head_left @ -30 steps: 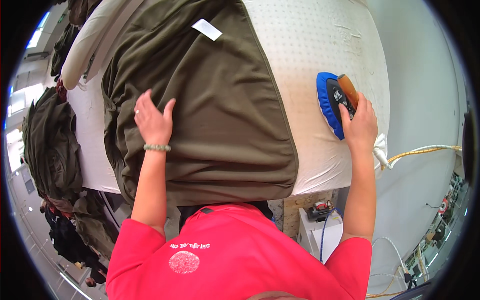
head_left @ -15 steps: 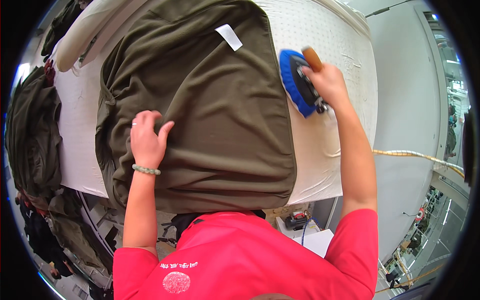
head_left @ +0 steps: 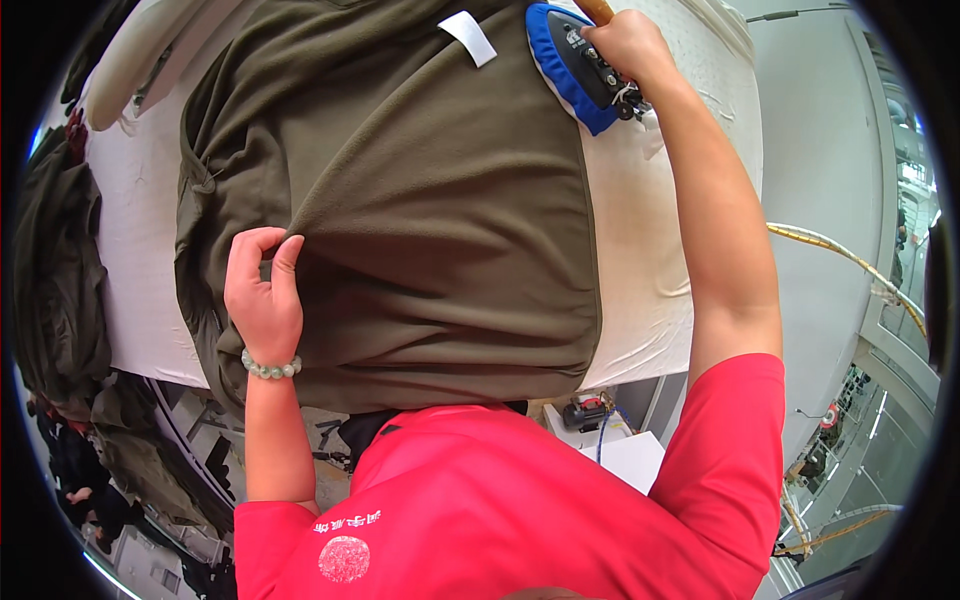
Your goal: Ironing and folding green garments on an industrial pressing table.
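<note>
An olive-green garment [head_left: 450, 200] lies spread over a white padded ironing table [head_left: 640, 270], with a blank-looking white label [head_left: 468, 38] near its far edge. My left hand [head_left: 264, 295] pinches a fold of the cloth between thumb and fingers, on the garment's left half, and creases run from that pinch to the right. My right hand [head_left: 632, 48] is closed round the brown handle of an iron [head_left: 578, 70] with a blue sole cover. The iron is at the garment's far right edge, its tip pointing away from me. Part of the handle is cut off by the picture's edge.
A padded sleeve board [head_left: 130, 70] stands at the far left. Dark green garments [head_left: 55, 270] hang beyond the table's left side. A yellow-and-white hose [head_left: 850, 255] runs off to the right. Below the table's near edge sits a small dark motor [head_left: 585, 414]. Another person [head_left: 85, 480] is at the lower left.
The iron has moved away from me and slightly left, onto the garment's edge. My left hand has shifted left and nearer, closing from spread fingers to a pinch on the cloth.
</note>
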